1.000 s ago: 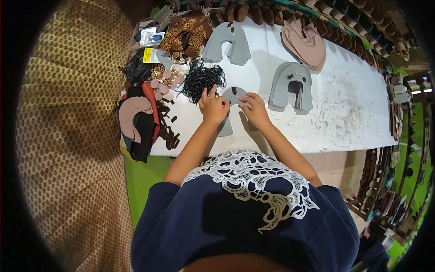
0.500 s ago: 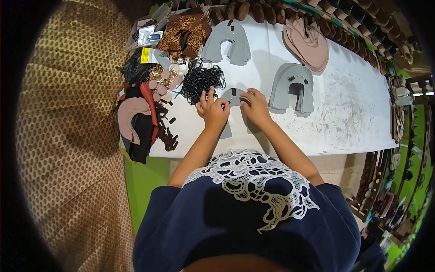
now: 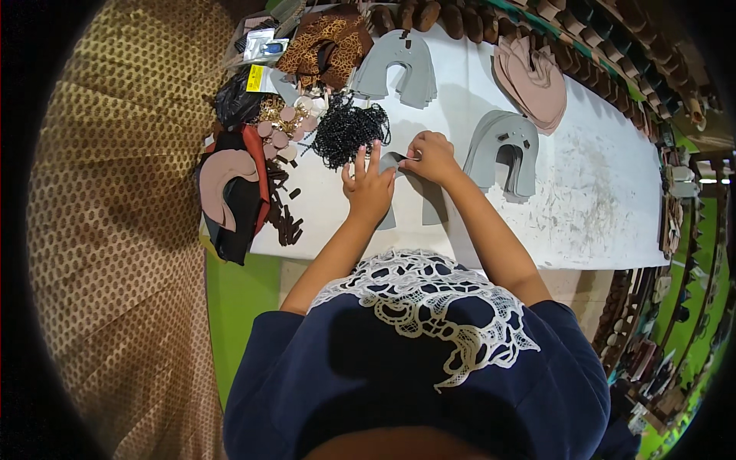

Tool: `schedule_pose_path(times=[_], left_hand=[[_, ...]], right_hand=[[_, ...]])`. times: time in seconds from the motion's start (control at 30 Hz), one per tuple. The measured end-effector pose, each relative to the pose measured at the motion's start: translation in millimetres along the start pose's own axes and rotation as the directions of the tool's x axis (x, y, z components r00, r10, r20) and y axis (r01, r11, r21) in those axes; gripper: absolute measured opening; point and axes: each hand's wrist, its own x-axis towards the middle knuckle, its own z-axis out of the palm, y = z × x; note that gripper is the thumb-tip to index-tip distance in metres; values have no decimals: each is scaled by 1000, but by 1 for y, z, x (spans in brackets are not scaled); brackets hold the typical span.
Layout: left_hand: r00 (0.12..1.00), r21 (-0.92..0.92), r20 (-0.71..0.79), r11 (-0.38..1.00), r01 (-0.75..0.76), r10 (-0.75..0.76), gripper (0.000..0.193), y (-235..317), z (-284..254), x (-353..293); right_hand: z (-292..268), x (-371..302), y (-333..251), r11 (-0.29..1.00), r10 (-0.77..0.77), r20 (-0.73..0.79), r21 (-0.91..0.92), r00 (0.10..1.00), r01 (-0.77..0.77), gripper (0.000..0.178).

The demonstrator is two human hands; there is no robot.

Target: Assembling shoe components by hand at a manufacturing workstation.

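1. The grey U-shaped piece (image 3: 389, 161) lies on the white table (image 3: 598, 180), between the hands and just nearer the body than the black cord tangle (image 3: 349, 132) — its curved top is partly covered, so details there are hard to make out.
2. The left hand (image 3: 370, 192) is palm down, fingers stretched and spread, thumb beside the piece; how firmly it presses, I cannot tell.
3. The right hand (image 3: 435, 159) is curled — thumb and forefinger pinched together at the piece's upper right edge, exact contact too small to see.
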Motion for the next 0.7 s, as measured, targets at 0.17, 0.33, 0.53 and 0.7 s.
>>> schedule_pose_path(times=[0.17,0.33,0.53,0.7], left_hand=[[999,18,38,999,-27,27,25,-1,-8,-12],[995,4,97,1000,20,-21,29,-1,-11,-12],[990,32,143,999,-3,-1,31,-3,-11,-9],[983,43,181,999,-4,-4,31,-3,-9,-10]], right_hand=[[-1,11,5,990,-136,50,-39,989,138,37],[5,18,-5,989,-78,204,-109,976,101,41],[16,15,-3,997,71,105,18,992,-74,47],[19,12,-2,985,125,120,103,985,-137,47]])
